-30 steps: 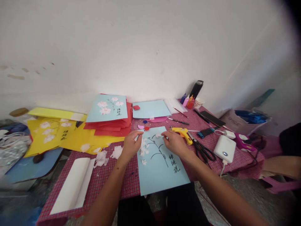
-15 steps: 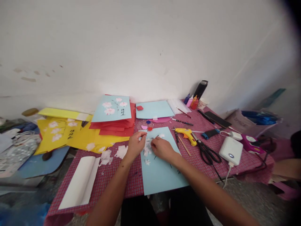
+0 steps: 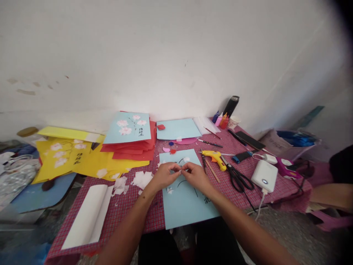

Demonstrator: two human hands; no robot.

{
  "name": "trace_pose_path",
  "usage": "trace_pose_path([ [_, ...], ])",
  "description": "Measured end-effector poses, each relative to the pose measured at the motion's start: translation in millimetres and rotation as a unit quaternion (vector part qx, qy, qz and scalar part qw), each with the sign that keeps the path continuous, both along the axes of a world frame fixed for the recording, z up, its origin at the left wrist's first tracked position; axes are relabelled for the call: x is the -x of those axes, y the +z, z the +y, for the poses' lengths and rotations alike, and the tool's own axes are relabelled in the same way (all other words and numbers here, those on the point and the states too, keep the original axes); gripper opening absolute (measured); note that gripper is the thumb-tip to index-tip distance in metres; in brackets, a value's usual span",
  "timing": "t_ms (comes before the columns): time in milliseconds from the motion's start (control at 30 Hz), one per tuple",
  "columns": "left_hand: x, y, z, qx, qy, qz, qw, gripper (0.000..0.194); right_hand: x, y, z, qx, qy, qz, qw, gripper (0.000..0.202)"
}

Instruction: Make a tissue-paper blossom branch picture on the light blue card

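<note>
Both hands meet over the upper part of a light blue sheet [image 3: 190, 209] with black brush lines and writing. My left hand [image 3: 168, 175] pinches with thumb and fingertips, and my right hand [image 3: 194, 175] pinches right beside it. Whatever lies between the fingertips is too small to make out. White paper bits [image 3: 170, 190] lie on the sheet left of the lines, and another white piece [image 3: 186, 159] sits near its top. Torn white paper [image 3: 142, 180] is on the checked cloth to the left. Beyond the sheet are blobs of red [image 3: 173, 151], pink and blue paint.
A yellow glue gun [image 3: 215, 158], black scissors [image 3: 238, 178] and a white power bank [image 3: 264, 175] lie on the right. Folded white paper [image 3: 85, 215] is at left. Behind stand a blue card with pink flowers [image 3: 128, 127] on red sheets, and paint bottles [image 3: 224, 120].
My hands have come together at the fingertips; my left moved right and my right shifted slightly. The view has turned a little, so the table items appear farther left.
</note>
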State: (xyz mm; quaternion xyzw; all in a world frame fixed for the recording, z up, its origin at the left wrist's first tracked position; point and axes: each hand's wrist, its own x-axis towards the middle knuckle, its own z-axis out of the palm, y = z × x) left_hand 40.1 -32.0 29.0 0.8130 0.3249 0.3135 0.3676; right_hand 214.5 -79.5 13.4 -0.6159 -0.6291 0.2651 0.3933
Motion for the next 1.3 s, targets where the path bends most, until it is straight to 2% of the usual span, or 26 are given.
trace_pose_path([
  [100,-1,1.6,0,0.008,0.003,-0.007,1.000,0.010,1,-0.1,-1,-0.011,0.005,0.024,1.000,0.009],
  [233,0,3.7,0,0.026,0.006,-0.016,0.999,0.011,0,-2.3,1,0.017,0.018,0.124,0.992,0.027],
  [367,1,5.7,0,0.035,-0.002,-0.017,0.999,0.010,-1,2.3,-1,0.083,0.030,0.214,0.973,0.018],
  [567,0,3.6,0,0.035,-0.002,-0.006,0.999,0.010,2,8.3,-4,0.096,0.009,0.211,0.973,0.015],
  [667,0,0.3,1,0.026,0.003,-0.005,1.000,0.023,-5,5.8,-3,0.096,-0.007,0.167,0.981,0.013],
  [733,1,-1.9,2,0.002,0.012,0.004,1.000,0.029,-17,5.1,-1,0.073,-0.020,0.095,0.993,0.012],
  [833,2,-4.5,1,-0.057,-0.008,0.035,0.998,0.021,-39,6.4,7,0.025,-0.056,-0.079,0.995,0.012],
  [933,2,-7.1,0,-0.104,-0.052,0.080,0.990,0.015,-54,7.2,16,0.040,-0.070,-0.191,0.978,0.013],
  [1067,2,-9.8,-1,-0.132,-0.073,0.124,0.981,0.016,-55,4.3,25,0.067,-0.057,-0.253,0.963,0.016],
  [1300,2,-7.9,-1,-0.130,-0.074,0.136,0.979,0.016,-43,5.0,29,0.070,-0.051,-0.326,0.941,0.019],
])
